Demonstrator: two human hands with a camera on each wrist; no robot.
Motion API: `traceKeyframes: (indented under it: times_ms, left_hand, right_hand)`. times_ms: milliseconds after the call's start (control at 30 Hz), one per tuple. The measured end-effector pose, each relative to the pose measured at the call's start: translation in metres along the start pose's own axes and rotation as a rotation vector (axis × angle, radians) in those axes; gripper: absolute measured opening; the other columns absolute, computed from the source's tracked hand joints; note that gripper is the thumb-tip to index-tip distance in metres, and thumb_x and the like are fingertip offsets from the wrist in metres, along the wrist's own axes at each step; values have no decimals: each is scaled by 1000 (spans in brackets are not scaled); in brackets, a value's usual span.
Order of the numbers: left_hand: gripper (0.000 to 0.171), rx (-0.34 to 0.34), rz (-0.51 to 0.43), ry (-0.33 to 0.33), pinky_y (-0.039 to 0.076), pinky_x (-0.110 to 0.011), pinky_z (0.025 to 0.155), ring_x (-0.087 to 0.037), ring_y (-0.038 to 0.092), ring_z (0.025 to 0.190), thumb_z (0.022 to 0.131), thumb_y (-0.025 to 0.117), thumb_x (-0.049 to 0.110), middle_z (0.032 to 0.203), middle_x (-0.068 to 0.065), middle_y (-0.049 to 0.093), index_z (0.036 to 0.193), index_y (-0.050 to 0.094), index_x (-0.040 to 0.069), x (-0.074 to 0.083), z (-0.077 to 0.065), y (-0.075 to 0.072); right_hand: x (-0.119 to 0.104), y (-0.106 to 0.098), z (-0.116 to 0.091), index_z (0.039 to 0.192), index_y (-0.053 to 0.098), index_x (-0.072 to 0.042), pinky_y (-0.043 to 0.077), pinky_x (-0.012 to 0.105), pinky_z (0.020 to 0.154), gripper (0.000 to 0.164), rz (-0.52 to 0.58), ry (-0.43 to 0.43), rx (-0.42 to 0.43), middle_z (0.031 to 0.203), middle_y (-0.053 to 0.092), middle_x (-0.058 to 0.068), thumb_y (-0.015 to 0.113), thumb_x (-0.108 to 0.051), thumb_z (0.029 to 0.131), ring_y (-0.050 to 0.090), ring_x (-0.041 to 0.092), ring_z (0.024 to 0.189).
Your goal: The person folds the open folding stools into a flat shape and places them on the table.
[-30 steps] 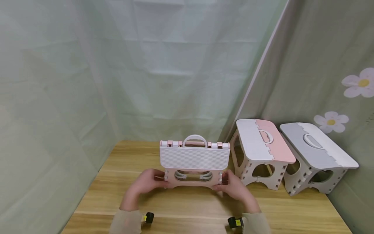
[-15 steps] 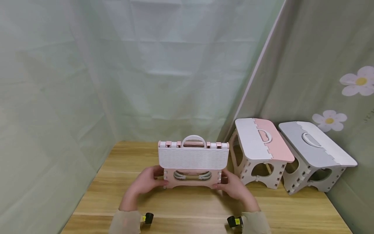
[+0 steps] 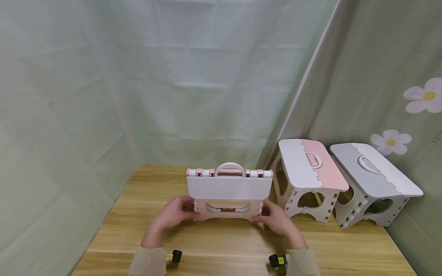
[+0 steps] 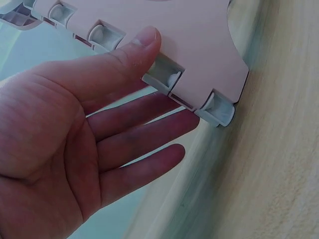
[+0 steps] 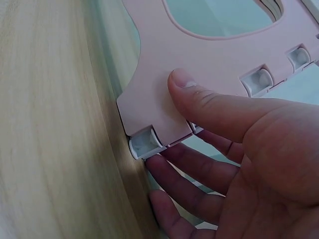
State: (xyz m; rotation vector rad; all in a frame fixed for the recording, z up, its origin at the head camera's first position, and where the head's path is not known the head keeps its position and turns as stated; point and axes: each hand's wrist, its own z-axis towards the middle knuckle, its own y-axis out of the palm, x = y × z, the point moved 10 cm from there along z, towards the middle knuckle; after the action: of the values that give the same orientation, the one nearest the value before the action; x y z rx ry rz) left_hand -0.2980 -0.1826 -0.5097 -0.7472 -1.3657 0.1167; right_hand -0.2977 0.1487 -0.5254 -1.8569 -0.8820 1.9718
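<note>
A folding stool, with a white seat and pink legs, stands folded on the wooden table in the head view, its white carry handle arched on top. At its lower left side my left hand grips the leg; the left wrist view has the thumb flat on the pink leg panel and fingers behind the hinged edge. My right hand holds the opposite side. There, in the right wrist view, the thumb presses the pink panel while the other fingers curl behind its edge.
Two unfolded stools stand at the right of the wooden table: a white-and-pink stool close to the right hand, and a grey-and-white stool beyond it. Pale green curtains hang behind and along both sides.
The folded stool's top and handle have dropped slightly in the head view, and more light wood shows through its leg opening. Both hands keep their hold at the sides.
</note>
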Motion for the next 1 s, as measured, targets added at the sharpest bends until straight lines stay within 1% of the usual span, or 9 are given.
traceKeyframes:
  times_ms: [100,200,333,467,633,733,867,933,1000]
  left_hand:
    - [35,-22,-22,14,61,-33,86,-24,73,105,94,85,18,119,-7,76,126,75,8,2,0,2]
    - [34,-36,-44,14,61,-33,85,-25,74,104,94,85,16,119,-8,76,125,76,7,2,0,4]
    - [33,-34,-52,7,61,-32,82,-24,74,103,94,85,16,117,-8,77,125,76,6,-1,0,4]
    - [33,-35,-55,11,61,-31,82,-24,74,103,94,85,17,117,-8,76,124,76,6,-1,1,5]
    - [33,-28,-42,12,61,-31,82,-21,73,100,95,85,20,115,-5,77,124,76,7,-1,4,5]
    - [31,-18,-16,6,60,-30,81,-17,72,96,96,84,21,113,-3,77,123,77,8,-1,4,4]
    - [28,-7,-2,6,59,-29,79,-17,72,95,96,84,20,112,-3,77,121,77,8,0,4,4]
    - [30,4,-15,3,60,-30,80,-18,72,98,96,84,19,115,-5,77,123,76,8,1,3,4]
    - [32,16,-26,3,60,-31,82,-20,72,101,96,83,18,118,-7,77,125,75,7,0,4,4]
  right_hand:
    - [0,-1,0,121,72,-13,49,56,102,45,3,-7,2,113,74,-2,92,-31,85,65,22,110]
    - [2,1,1,120,72,-14,50,52,99,44,16,-3,-7,112,74,-2,92,-30,85,65,22,108]
    - [4,3,2,120,71,-13,52,47,96,43,38,-6,-20,112,74,-1,92,-28,86,65,21,106]
    - [4,3,3,121,70,-11,53,45,95,44,55,-13,-27,113,74,0,92,-26,86,67,22,107]
    - [3,2,1,125,69,-9,53,49,96,47,60,-7,-27,115,74,2,91,-24,87,67,24,109]
    - [1,1,-1,134,68,-8,51,55,101,55,38,-10,-21,117,74,3,91,-27,87,67,26,112]
    - [-1,1,-2,147,63,-9,47,61,107,67,8,-33,-10,122,74,5,89,-31,89,66,32,119]
    - [-3,1,-1,146,63,-9,48,60,106,65,-8,-53,-9,122,74,5,88,-31,90,66,32,119]
    - [-4,1,0,142,66,-11,51,55,102,58,-29,-75,-2,121,75,4,86,-32,92,67,29,116]
